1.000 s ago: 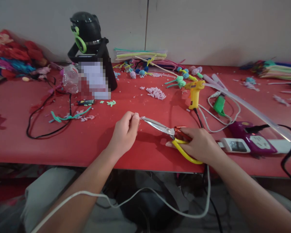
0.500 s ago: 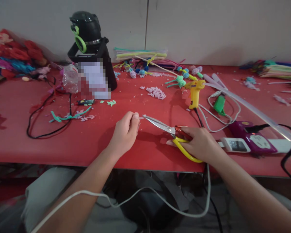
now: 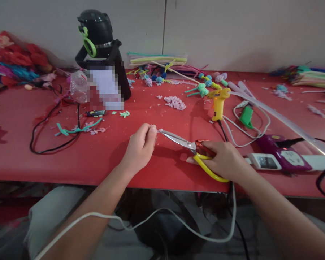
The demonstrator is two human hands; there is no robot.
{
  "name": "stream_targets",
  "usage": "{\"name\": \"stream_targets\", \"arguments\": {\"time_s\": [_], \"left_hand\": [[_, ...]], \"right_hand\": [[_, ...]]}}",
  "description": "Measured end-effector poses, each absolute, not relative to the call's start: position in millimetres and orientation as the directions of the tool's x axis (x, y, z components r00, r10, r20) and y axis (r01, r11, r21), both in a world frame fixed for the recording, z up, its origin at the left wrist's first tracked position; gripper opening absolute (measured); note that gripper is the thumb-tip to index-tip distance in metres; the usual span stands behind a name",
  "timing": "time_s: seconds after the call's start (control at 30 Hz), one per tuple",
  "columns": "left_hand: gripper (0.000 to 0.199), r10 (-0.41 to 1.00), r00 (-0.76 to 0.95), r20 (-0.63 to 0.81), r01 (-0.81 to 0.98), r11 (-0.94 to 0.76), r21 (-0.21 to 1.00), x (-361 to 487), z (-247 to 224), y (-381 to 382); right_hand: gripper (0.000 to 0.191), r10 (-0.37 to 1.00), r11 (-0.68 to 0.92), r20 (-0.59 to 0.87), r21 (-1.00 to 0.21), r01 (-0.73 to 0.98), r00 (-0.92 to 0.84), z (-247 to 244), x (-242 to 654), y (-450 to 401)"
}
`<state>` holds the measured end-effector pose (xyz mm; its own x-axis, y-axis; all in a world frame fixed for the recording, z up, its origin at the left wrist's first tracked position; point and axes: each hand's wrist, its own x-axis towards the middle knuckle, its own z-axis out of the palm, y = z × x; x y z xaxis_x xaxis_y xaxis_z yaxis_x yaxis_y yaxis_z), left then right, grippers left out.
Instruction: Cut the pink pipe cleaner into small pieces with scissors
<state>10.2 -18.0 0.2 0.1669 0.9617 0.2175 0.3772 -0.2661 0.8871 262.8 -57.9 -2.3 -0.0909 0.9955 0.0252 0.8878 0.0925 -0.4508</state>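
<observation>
My left hand (image 3: 142, 144) is closed in a pinch, thumb against the fingers. A short end of pale lilac pipe cleaner (image 3: 157, 131) sticks out of it; the rest is hidden in the hand. My right hand (image 3: 223, 159) grips a pair of scissors (image 3: 178, 140) with one yellow and one red handle. Their blades look nearly together and point left, with the tips right beside the pinched end. Beyond the hands lies a heap of short cut lilac pieces (image 3: 174, 102) on the red tabletop (image 3: 162, 169).
A yellow glue gun (image 3: 218, 104) stands behind my right hand, with a clear glue stick (image 3: 284, 119) in it. A purple power adapter (image 3: 289, 153) and cables lie to the right. At the back left is a black bottle (image 3: 119, 79); bundles of pipe cleaners (image 3: 157, 59) lie along the wall.
The lilac end between my left fingertips and the scissor tips looks shorter than before. Both hands are in nearly the same place.
</observation>
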Motion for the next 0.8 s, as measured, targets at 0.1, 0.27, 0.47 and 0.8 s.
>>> {"name": "stream_targets", "arguments": {"time_s": [0.1,0.27,0.47,0.8], "left_hand": [[0.038,0.962,0.167,0.218,0.367,-0.266,0.892,10.7,0.2,-18.2],[0.037,0.958,0.172,0.229,0.352,-0.276,0.894,10.9,-0.3,-17.9],[0.037,0.959,0.174,0.223,0.367,-0.273,0.889,10.9,0.7,-18.2],[0.036,0.953,0.181,0.243,0.350,-0.293,0.889,9.8,-0.5,-16.7]], "right_hand": [[0.067,0.996,0.089,0.016,-0.449,0.889,-0.092,-3.1,263.3,-57.3],[0.069,0.997,0.076,0.008,-0.458,0.886,-0.081,-4.8,264.1,-55.4],[0.067,0.998,0.056,-0.003,-0.469,0.881,-0.065,-2.1,262.3,-56.3],[0.062,0.995,0.078,-0.013,-0.480,0.874,-0.096,-2.3,265.1,-58.1]]}}
